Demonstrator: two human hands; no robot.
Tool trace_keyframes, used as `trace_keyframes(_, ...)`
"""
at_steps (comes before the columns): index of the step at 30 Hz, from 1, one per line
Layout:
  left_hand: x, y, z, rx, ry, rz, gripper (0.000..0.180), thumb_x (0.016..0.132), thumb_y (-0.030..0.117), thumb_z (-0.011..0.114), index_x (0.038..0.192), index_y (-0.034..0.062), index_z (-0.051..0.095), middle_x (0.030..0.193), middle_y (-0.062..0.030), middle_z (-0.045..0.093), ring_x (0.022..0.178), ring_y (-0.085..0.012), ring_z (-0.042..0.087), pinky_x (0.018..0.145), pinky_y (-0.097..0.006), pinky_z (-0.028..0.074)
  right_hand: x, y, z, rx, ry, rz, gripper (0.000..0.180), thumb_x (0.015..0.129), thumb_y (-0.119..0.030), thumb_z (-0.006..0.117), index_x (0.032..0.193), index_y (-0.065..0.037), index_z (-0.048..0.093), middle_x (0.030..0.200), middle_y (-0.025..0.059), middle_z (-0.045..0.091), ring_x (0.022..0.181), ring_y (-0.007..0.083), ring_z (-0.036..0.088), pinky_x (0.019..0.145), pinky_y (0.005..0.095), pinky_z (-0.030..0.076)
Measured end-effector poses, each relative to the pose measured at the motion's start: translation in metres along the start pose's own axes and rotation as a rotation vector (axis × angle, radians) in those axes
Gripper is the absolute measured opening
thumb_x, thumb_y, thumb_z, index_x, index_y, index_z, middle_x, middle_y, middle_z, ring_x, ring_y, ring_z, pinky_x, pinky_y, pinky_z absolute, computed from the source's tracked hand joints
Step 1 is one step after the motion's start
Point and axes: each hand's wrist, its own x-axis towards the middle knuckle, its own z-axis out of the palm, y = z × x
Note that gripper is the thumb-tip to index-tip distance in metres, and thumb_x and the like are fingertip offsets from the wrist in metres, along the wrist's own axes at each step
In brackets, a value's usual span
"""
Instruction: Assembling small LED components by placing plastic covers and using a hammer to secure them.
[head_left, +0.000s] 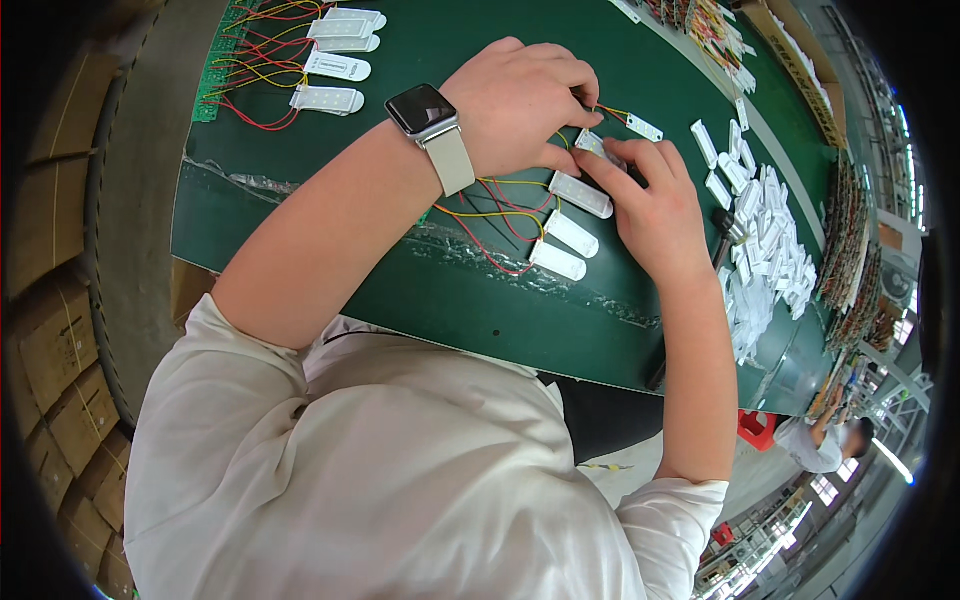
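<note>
- The white piece (pixel 597 146) is between the two hands, over the green worktop (pixel 480 310).
- The right hand (pixel 655 200) has its thumb and a finger close together, with the white piece pinched between them.
- The left hand (pixel 525 100) has bent fingers, with a gap between its thumb and the rest. Its tips are by the white piece and some thin wires. I cannot tell if they have hold of anything.
- A small white strip (pixel 645 127) with red and yellow wires lies just beside the right fingers.
- A brown box (pixel 786 66) sits at the far right, with its top open. Pale things are in it, but they are too small to name.
- More brown boxes (pixel 60 345) are piled up on the left, off the worktop. I cannot see what is in them.
- A big heap (pixel 770 245) of white pieces lies loose on the worktop, right of the right hand.
- Three white lights (pixel 572 233) with wires lie near the hands, on the side toward the person.
- More lights (pixel 338 66) lie at the far left, with red and yellow wires going to a green board (pixel 213 75).
</note>
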Motion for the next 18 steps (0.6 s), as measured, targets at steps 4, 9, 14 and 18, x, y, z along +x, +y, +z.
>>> trace_keyframes(4,0.0004,0.0017,-0.0004,-0.014,0.004,-0.003,0.045,0.075,0.030,0.085,0.118,0.0182,0.078,0.123,0.0038,0.065,0.121,-0.0172,0.059,0.095,-0.037,0.045,0.0016,0.0002,-0.0023,-0.018,-0.017,-0.012,0.041,0.075,-0.006,0.073,0.111,-0.025,0.076,0.104,-0.0002,0.066,0.088,0.0212,0.060,0.074,0.0322,0.057)
trace_keyframes(9,0.0010,0.0038,0.0011,0.004,0.022,0.008,0.046,0.073,0.031,0.087,0.116,0.0169,0.077,0.119,0.0040,0.064,0.120,-0.0162,0.059,0.093,-0.036,0.045,-0.0001,0.0002,0.0002,-0.048,-0.002,-0.026,0.038,0.075,-0.006,0.074,0.109,-0.024,0.076,0.106,-0.0007,0.066,0.087,0.0210,0.060,0.072,0.0320,0.057)
trace_keyframes(14,0.0012,0.0054,-0.0018,0.012,-0.002,0.009,0.047,0.073,0.032,0.087,0.117,0.0172,0.077,0.119,0.0042,0.064,0.120,-0.0153,0.059,0.092,-0.036,0.045,-0.0031,-0.0012,0.0041,-0.025,0.029,0.010,0.040,0.075,-0.004,0.074,0.110,-0.023,0.078,0.106,-0.0003,0.067,0.087,0.0210,0.061,0.073,0.0321,0.057)
trace_keyframes(18,-0.0016,0.0041,0.0014,0.068,0.041,0.041,0.047,0.074,0.034,0.087,0.117,0.0180,0.077,0.120,0.0046,0.063,0.122,-0.0161,0.056,0.092,-0.036,0.047,-0.0040,0.0001,0.0055,0.027,0.049,0.023,0.044,0.075,-0.001,0.072,0.113,-0.022,0.079,0.105,0.0008,0.068,0.090,0.0213,0.062,0.076,0.0333,0.058)
